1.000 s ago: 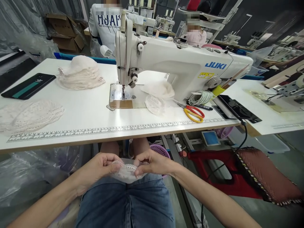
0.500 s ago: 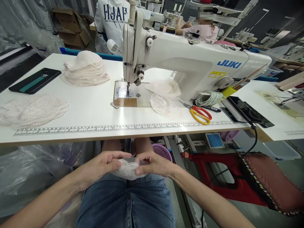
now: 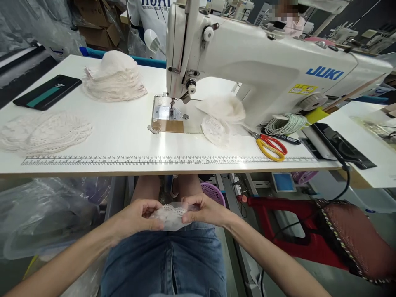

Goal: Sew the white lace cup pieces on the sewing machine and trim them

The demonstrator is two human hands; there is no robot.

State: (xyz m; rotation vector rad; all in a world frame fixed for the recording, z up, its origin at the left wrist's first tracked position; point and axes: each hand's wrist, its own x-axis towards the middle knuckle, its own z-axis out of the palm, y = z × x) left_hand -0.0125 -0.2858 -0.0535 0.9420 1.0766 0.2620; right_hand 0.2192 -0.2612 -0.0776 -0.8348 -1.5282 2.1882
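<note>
My left hand and my right hand pinch the two ends of a small white lace-edged fabric piece over my lap, below the table edge. Both hands are closed on it, thumbs on top. Above, a white JUKI sewing machine stands on the white table, its needle over the metal plate. A stack of lace cups lies at the back left. A flat pile of lace pieces rests at the left. More white pieces lie right of the needle.
Red and yellow scissors, a coil of white cord and a black phone lie on the table. A ruler strip runs along its front edge. A red stool with a woven cushion stands right. Two people sit behind the machine.
The view has moved closer to the table and tilted down. My hands have turned the lace piece a little and brought it slightly higher; they keep hold of it.
</note>
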